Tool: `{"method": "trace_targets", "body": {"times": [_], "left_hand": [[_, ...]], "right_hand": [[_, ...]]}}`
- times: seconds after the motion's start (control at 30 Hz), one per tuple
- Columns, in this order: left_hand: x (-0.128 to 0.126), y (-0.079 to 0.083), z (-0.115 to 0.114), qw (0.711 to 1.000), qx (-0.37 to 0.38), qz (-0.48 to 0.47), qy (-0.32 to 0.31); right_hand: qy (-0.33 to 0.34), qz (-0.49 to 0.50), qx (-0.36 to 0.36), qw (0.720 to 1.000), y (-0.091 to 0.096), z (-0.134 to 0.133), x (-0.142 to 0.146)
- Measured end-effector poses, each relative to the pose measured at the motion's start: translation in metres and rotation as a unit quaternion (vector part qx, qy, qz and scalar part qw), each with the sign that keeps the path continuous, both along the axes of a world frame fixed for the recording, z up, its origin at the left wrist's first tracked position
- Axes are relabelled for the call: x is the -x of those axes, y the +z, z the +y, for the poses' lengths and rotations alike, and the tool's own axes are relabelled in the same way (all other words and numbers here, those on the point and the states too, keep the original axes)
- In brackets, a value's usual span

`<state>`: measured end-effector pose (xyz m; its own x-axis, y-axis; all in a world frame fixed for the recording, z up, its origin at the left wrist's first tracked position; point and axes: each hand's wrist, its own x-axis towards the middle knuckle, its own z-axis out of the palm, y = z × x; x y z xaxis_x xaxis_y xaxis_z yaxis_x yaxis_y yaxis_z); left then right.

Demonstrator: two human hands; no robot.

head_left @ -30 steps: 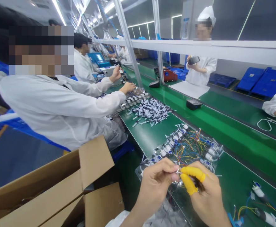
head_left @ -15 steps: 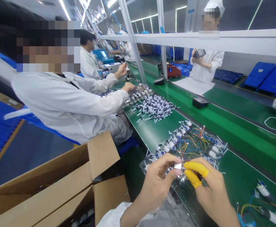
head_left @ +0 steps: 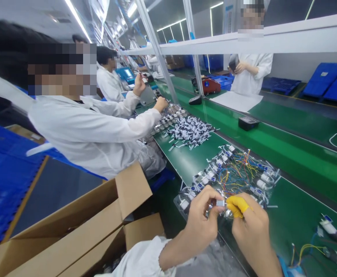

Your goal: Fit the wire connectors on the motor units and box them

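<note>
The left hand (head_left: 203, 220) pinches a small silver component (head_left: 220, 203); the right hand (head_left: 252, 229) is curled closed, its yellow finger cots (head_left: 236, 207) just beside it. Below lies a clear plastic bag (head_left: 197, 202) of wired parts (head_left: 232, 175) on the green counter (head_left: 186, 161), near an open cardboard box (head_left: 130, 188).

Counts: 1 left hand (head_left: 201, 217), 1 right hand (head_left: 251, 227), 1 small metal part (head_left: 220, 203), 1 clear bag (head_left: 186, 204), 1 cardboard box (head_left: 79, 227), 1 near seated co-worker (head_left: 93, 134), 1 farther seated co-worker (head_left: 109, 84), 1 standing co-worker (head_left: 247, 77), 3 blue crates (head_left: 322, 79), 1 red device (head_left: 211, 86).
</note>
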<state>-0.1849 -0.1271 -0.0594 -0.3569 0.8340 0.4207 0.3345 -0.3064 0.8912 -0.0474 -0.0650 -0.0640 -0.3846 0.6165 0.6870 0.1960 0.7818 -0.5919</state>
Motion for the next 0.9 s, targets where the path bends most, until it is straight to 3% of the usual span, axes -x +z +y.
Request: {"method": "trace_targets", "body": {"times": [0.1,0.2,0.4,0.47,0.57,0.73,0.83,0.9], "left_hand": [[0.0,-0.007,0.007,0.995,-0.055,0.079,0.008],[0.004,-0.013,0.014,0.986,-0.063,0.151,-0.002],[0.014,-0.007,0.02,0.983,0.018,0.167,-0.07],[0.016,-0.003,0.02,0.983,0.038,0.156,-0.084],[0.017,-0.001,0.02,0.986,0.038,0.139,-0.083],[0.01,-0.008,0.023,0.995,-0.014,0.091,-0.042],[0.005,-0.011,0.028,0.991,-0.072,0.11,-0.031],[0.005,-0.009,0.031,0.987,-0.083,0.131,-0.041]], "right_hand": [[-0.011,0.011,0.032,0.999,-0.006,0.002,0.002],[-0.007,-0.022,0.099,0.995,-0.013,0.012,0.0],[0.149,-0.094,0.295,0.939,-0.003,0.041,-0.021],[0.171,-0.099,0.293,0.935,0.006,0.043,-0.027],[0.144,-0.101,0.228,0.958,0.01,0.041,-0.027],[0.075,-0.068,0.144,0.984,-0.004,0.035,-0.012],[0.059,-0.057,0.159,0.984,-0.007,0.035,-0.011],[0.079,-0.056,0.22,0.971,-0.002,0.038,-0.016]]}}
